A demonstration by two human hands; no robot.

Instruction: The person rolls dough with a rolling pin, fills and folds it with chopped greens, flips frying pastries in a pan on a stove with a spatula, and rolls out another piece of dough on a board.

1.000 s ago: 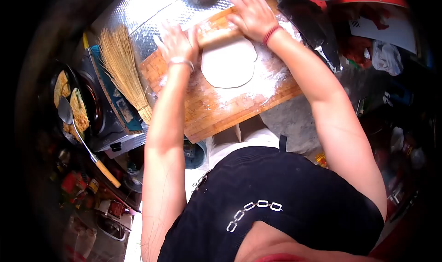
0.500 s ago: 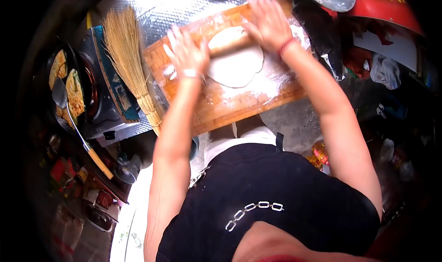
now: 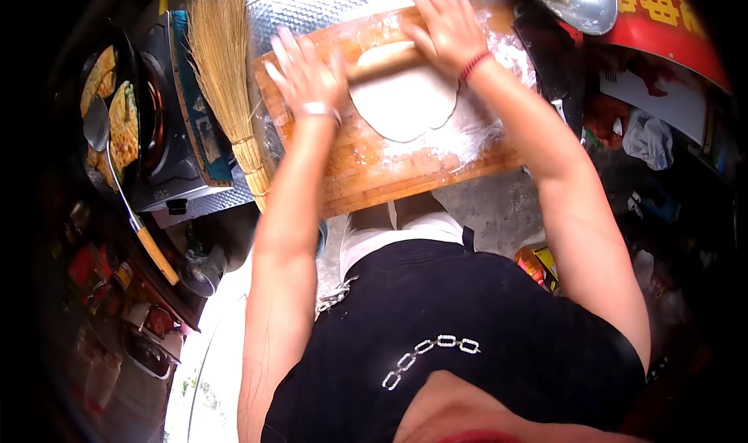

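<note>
On a floured wooden board (image 3: 366, 186) lies a flat white sheet of dough (image 3: 409, 108). A wooden rolling pin (image 3: 382, 61) lies across the dough's far part. My left hand (image 3: 312, 77) rests over the pin's left end, fingers stretched out and slightly blurred. Over the pin's right end is my right hand (image 3: 448, 34), palm down with its fingers extended. Neither hand's fingers wrap around the pin; the palms cover its ends. Dough shows on both sides of the pin, mostly on my side.
Left of the board lies a straw broom (image 3: 226, 77), beside a stove (image 3: 179, 131). A pan (image 3: 128, 45) holds browned flatbreads (image 3: 125, 131) and a spatula (image 3: 152, 248). At the upper right, a metal bowl (image 3: 596, 14) with dough stands near a red surface (image 3: 662, 42).
The view has shifted a little, moving the board up and slightly right in the picture. Both hands stay on the rolling pin, and more of the dough shows on my side of it.
</note>
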